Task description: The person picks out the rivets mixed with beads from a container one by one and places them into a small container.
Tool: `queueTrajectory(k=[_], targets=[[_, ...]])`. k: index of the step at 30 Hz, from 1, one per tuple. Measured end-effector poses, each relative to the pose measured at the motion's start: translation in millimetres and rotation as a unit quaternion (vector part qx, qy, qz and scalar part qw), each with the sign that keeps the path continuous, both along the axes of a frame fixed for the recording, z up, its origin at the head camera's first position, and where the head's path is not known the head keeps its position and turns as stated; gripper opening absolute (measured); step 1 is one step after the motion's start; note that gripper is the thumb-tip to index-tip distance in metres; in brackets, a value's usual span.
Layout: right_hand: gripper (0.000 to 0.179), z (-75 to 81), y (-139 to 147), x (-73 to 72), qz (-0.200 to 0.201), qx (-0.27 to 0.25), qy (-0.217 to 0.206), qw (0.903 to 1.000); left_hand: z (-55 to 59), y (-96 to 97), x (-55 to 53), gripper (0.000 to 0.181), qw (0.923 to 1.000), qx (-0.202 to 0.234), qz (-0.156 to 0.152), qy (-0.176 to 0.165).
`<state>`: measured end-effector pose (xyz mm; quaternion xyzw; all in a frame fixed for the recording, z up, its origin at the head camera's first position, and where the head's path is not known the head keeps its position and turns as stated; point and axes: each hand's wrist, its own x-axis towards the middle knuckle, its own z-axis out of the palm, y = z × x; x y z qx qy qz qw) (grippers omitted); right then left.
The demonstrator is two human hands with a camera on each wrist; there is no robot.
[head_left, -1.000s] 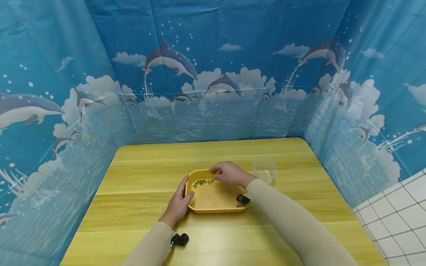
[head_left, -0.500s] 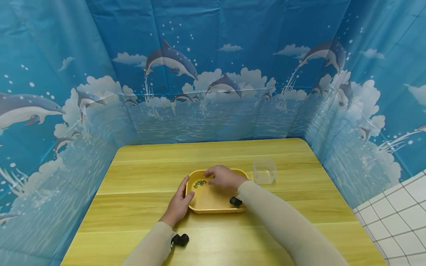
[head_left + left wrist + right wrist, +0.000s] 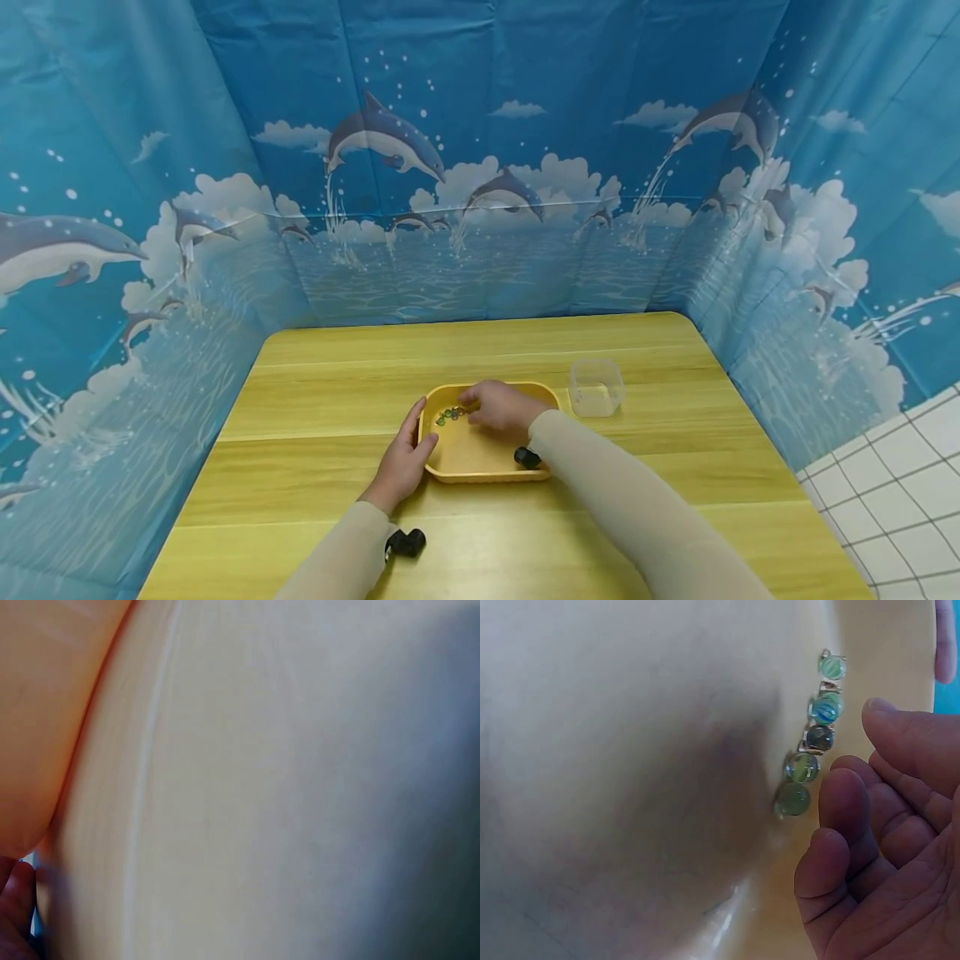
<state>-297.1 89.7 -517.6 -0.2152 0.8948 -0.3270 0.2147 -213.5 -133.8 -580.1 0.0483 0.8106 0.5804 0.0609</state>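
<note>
A yellow plastic tray [image 3: 480,477] stands on the wooden table in the head view. My left hand [image 3: 401,467] holds its left wall, thumb over the rim and fingers along the outside. Several glass marbles [image 3: 452,414] lie in a row near the tray's far left corner. My right hand [image 3: 501,406] is inside the tray, just right of them. In the right wrist view, the green and blue swirled marbles [image 3: 802,766] sit beside my loosely bent fingers [image 3: 845,806], with nothing visible between fingers and thumb. Small brownish bits lie among the marbles. Part of the tray's floor is hidden under my right forearm.
A clear square plastic container [image 3: 596,388] stands on the table [image 3: 322,400] to the right of the tray, behind my right arm. A blue dolphin-print curtain [image 3: 480,250] hangs along the table's far edge and sides.
My right hand has moved left inside the tray, towards the marbles. Two marbles that lay apart near its fingertips no longer show separately. My left hand stays on the tray's wall.
</note>
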Motion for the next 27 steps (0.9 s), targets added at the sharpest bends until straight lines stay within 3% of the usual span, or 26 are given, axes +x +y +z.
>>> queueTrajectory(k=[7,22,27], targets=[[0.043,-7.2,-1.1,2.7,-0.007,-0.009,-0.013,0.9999,-0.5,-0.8,1.2,0.067,0.9999,-0.014,0.002,0.003],[0.036,-15.6,-2.0,0.9,0.016,0.015,0.044,0.9988,1.8,-0.4,1.3,0.066,0.9998,-0.015,-0.001,0.014],[0.026,-19.5,-3.4,-0.1,0.039,0.032,0.090,0.9946,0.1,0.4,1.3,0.066,0.9999,-0.012,0.000,0.011]])
